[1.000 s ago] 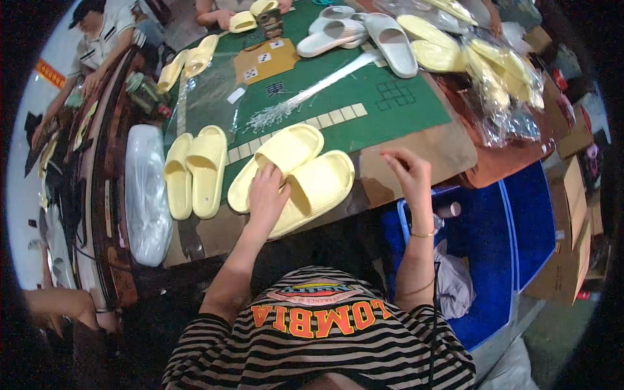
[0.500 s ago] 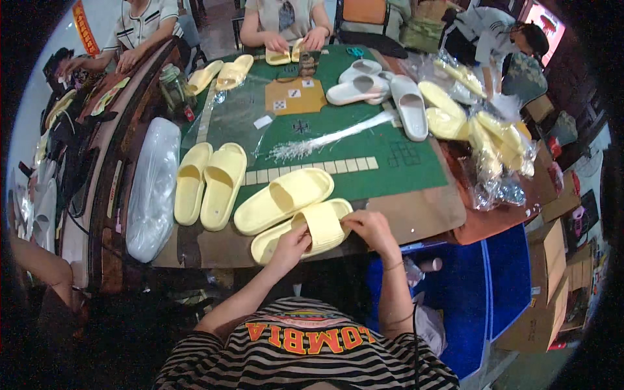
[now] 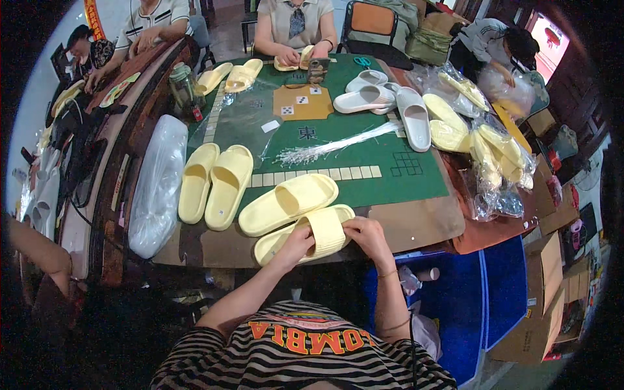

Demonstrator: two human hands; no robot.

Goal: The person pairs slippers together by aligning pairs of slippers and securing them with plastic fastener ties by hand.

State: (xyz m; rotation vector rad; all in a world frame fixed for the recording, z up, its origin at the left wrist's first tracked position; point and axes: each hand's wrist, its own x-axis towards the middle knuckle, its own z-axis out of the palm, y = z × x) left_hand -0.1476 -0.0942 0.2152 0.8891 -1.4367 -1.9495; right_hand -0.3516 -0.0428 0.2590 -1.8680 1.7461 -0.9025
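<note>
At the near edge of the table lies a pale yellow slipper [image 3: 327, 233], with a second yellow slipper [image 3: 286, 203] against its far side. My left hand [image 3: 296, 247] is closed on the near slipper, its fingertips tucked under the strap's left side. On the other side of that strap, my right hand [image 3: 368, 234] pinches close to the toe end. Whatever is between those right fingertips is too small to make out. Another pair of yellow slippers [image 3: 227, 188] stands to the left, soles down.
A clear-wrapped white bundle [image 3: 158, 188] lies at the left edge. White plastic strands [image 3: 338, 141] spread across the green table top [image 3: 364, 195]. White slippers [image 3: 414, 120] and bagged yellow slippers [image 3: 497, 153] are at the right. Across the table, a co-worker's hands [image 3: 302, 55] handle yellow slippers.
The view has shifted slightly. My left fingers reach further under the strap, and my right hand stays at its right side. The person at far right now handles a clear bag.
</note>
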